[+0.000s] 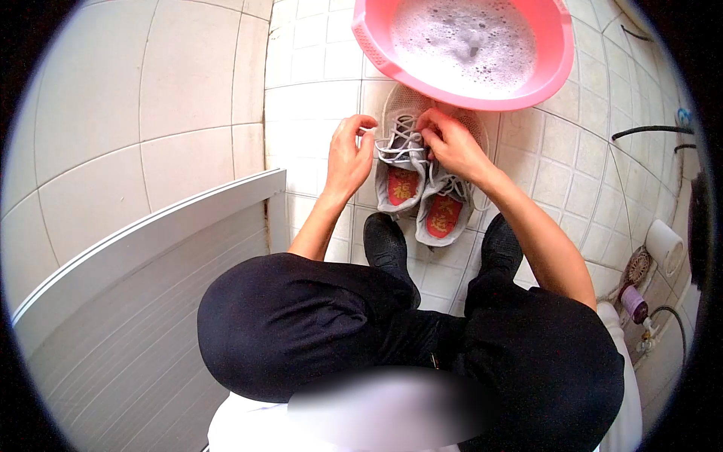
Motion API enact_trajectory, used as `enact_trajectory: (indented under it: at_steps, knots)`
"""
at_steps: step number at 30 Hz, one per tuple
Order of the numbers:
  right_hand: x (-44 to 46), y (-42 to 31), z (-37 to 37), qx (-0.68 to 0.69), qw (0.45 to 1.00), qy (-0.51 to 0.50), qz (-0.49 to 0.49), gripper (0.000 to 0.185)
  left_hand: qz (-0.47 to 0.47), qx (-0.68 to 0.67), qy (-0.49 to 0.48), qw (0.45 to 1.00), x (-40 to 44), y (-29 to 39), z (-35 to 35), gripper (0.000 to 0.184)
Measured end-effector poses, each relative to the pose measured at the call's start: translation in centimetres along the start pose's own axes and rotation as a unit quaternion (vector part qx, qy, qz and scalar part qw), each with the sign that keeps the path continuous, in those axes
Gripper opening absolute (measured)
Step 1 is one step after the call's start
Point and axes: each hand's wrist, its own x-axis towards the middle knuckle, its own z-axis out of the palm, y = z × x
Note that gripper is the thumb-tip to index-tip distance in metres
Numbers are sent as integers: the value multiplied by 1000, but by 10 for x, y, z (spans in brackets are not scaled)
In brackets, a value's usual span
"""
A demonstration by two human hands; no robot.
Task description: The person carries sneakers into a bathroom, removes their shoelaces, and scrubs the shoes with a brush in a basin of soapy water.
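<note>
Head view: left shoe [401, 154] lies between the hands, long axis near-far, heel near, toe at the near rim of the basin [556, 64]; left hand [350, 157] is off its left side, fingers curled, white strand at the tips, looks like a pinch but can't confirm; right hand [456, 149] is closer, fingertips bent in at the shoe's right edge beside the laces [407, 135], can't tell if gripping; key relation: lacing runs left-right across that axis, one hand per side; right shoe [446, 197] sits just right, heel nearer, toe angled far-right, partly under the right hand.
</note>
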Motion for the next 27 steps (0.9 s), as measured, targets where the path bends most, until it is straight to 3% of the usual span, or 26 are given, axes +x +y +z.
enact_trajectory:
  at_steps: [2, 5, 8, 15, 18, 21, 24, 27]
  knots:
    - [0, 6, 1, -84, 990, 1, -118, 18, 26, 27, -26, 999, 4, 8, -2, 18]
    - [1, 0, -5, -139, 977, -59, -151, 24, 78, 78, -94, 990, 9, 7, 3, 19]
    - [-3, -18, -13, -264, 954, -90, -110, 30, 90, 109, -111, 984, 9, 7, 9, 22]
    - [1, -5, -9, -234, 961, -68, -131, 25, 114, 229, -150, 955, 19, 20, 18, 28]
    - [-1, -10, -11, -212, 966, -58, -138, 19, 86, 213, -108, 967, 18, 15, 22, 21]
    - [-2, -9, -12, -178, 970, -48, -157, 17, -16, 58, -72, 996, 19, -6, 21, 19]
    - [0, -5, -12, -173, 971, -49, -156, 17, -130, -18, -74, 989, 17, -10, 24, 23]
    - [0, -8, -11, -193, 969, -47, -144, 22, 9, -1, -49, 999, 14, 0, 23, 24]
